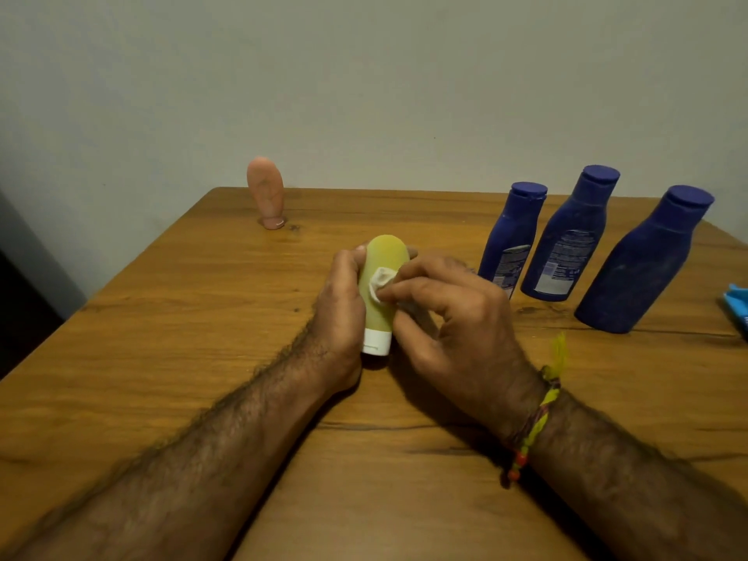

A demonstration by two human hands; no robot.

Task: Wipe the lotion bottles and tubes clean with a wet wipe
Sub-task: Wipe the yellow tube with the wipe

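Two bare arms are stretched out over a wooden table [202,301]. A braided thread band [534,423] with green, red and orange bits is tied around the right wrist.

In the middle of the table, a yellow-green tube [382,277] is held standing on its white cap [376,344]. The tube is gripped from the left side by the left hand [340,313], with the thumb near the top and the fingers wrapped around the back. A small bunched white wet wipe [380,282] is pinched in the fingertips of the right hand [453,321] and is pressed against the front of the tube, about halfway up.

To the right, three dark blue lotion bottles are set in a row, all upright with their caps on. The big bottle [639,269] is nearest, the middle bottle [568,244] is just beside it, and the small bottle [512,240] is last. Dusty marks can be seen on their sides. A bit of a light blue packet [737,305] is seen at the right edge of the table.

Far back on the left, a peach tube [266,192] is stood on its cap, near the table's far edge. A plain pale wall [364,74] is seen behind.
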